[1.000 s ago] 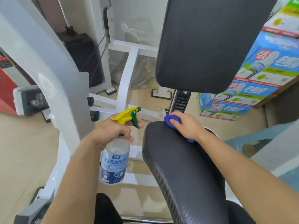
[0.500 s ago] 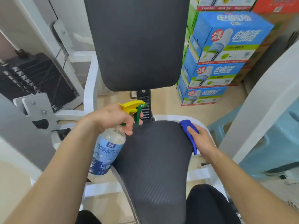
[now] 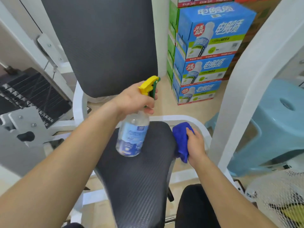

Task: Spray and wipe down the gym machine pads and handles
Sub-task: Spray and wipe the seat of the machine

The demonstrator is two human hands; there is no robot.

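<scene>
Both hands are full: the left hand (image 3: pixel 131 99) has swung its gripped spray bottle (image 3: pixel 133 135) over the seat pad (image 3: pixel 139 186), nozzle toward the back pad (image 3: pixel 102 43), while the right hand (image 3: pixel 195 145) clutches the cloth (image 3: pixel 180 137) against the seat's edge; spraying seems next.

The person's left forearm (image 3: pixel 65 155) shows bare from the 7 o'clock corner up to the wrist, and the right forearm (image 3: pixel 230 191) is likewise bare from the 5 o'clock corner. The left hand (image 3: pixel 133 99) and the right hand (image 3: pixel 196 145) are uncovered. Black trousers (image 3: pixel 195 206), plain and matte, cover a knee at 5 o'clock. A sliver of the same dark cloth shows at the lower edge near 7 o'clock.
</scene>
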